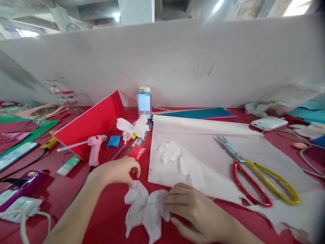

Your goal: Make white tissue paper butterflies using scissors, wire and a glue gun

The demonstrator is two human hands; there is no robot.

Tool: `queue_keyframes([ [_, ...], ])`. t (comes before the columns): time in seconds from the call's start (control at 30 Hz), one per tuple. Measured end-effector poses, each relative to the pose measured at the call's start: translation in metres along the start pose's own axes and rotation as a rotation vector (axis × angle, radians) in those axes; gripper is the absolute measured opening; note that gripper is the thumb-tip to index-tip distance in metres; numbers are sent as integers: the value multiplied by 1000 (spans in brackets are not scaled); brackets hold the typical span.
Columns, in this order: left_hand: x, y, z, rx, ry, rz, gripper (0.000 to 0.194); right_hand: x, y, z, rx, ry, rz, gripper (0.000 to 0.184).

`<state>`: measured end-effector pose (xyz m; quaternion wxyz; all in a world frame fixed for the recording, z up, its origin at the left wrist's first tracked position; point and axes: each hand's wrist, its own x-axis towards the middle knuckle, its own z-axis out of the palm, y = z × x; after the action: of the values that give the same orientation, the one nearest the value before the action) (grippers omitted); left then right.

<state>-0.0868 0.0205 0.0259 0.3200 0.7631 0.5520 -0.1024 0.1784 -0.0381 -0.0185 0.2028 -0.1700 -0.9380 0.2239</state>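
A white paper butterfly cutout (pixel 153 205) lies on the red table in front of me, its wings slightly creased. My left hand (pixel 119 171) is above its upper left wing, fingers curled and apart, with a fingertip at the wing's top edge. At the right wing, my right hand (pixel 190 210) has its fingers closed over the edge. Whether the thumb is under the paper is hidden. Just beyond my left hand is a small red packet (pixel 136 152). Smaller white paper cutouts (pixel 170 152) rest on a large white sheet (pixel 203 145) beyond my right hand.
Scissors (pixel 238 156) with red and yellow handles lie on the sheet at right. A pink glue gun (pixel 95 147) stands by a leaning red board (pixel 93 125). A white butterfly (pixel 133 128) sits before an upright phone (pixel 144 104). Cables and a white adapter (pixel 22 208) are at left.
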Motion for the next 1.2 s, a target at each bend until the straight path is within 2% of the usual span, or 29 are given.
queue_keyframes([
  [0.27,-2,8,1,29,-15,-56,13,4,-3,-3,89,28,33,25],
  [0.4,-3,11,-3,-3,-36,-20,11,4,-3,-2,89,27,44,28],
  [0.8,-6,13,-8,-103,-100,-5,17,0,-2,1,-64,43,5,33],
  [0.97,-2,8,-8,-137,-131,15,19,-1,-1,2,-142,95,165,31],
  [1.13,1,4,-11,-159,-64,50,12,-1,-2,12,-135,317,491,17],
  [1.2,0,4,-12,-166,-33,76,11,0,-4,14,-87,338,549,13],
])
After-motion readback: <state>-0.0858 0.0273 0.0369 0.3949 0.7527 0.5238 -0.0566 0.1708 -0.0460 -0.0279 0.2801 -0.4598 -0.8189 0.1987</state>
